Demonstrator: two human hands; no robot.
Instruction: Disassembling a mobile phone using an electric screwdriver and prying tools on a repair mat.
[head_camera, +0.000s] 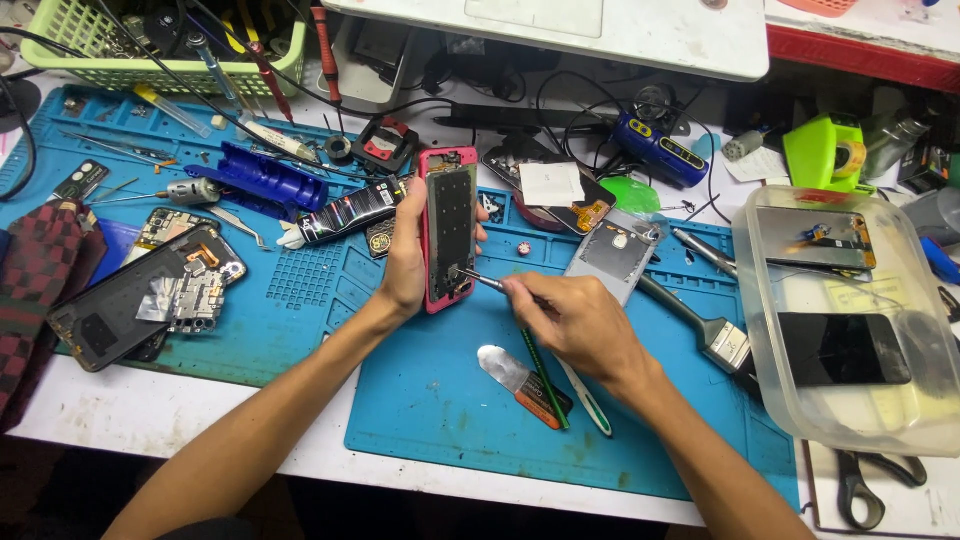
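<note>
the left hand (405, 262) holds a pink-framed phone (447, 228) upright above the blue work mat (420, 400), its back cover off and the dark inner plate facing the camera; the fingers are clamped around the frame's left edge, with fingertips showing on its right edge. the right hand (570, 318), just right of the phone, has its fingers closed on a slim screwdriver (482, 281) whose tip touches the lower part of the phone's open back. judging from this, the step in hand is working a small screw or part at the bottom of the phone's inside; whether the tip sits in a screw head is too small to tell. the next move seems to call for a steady grip on the frame and the tip kept square to the plate, since a slip could scratch the parts inside. below the phone, on the mat, lie a flat metal pry tool (520, 378) with an orange grip and a green pencil-like stick (545, 375). right of the phone rests a grey phone back cover (612, 255), and further right a paint brush (705, 325) and a clear plastic tub (850, 330) holding phone screens. left of the phone lies another opened dark phone (135, 300) with loose metal shields, and above-left a blue tool case (260, 180). the white surface (90, 410) under the mat is crowded with cables and a green basket (150, 50) far above-left.
</note>
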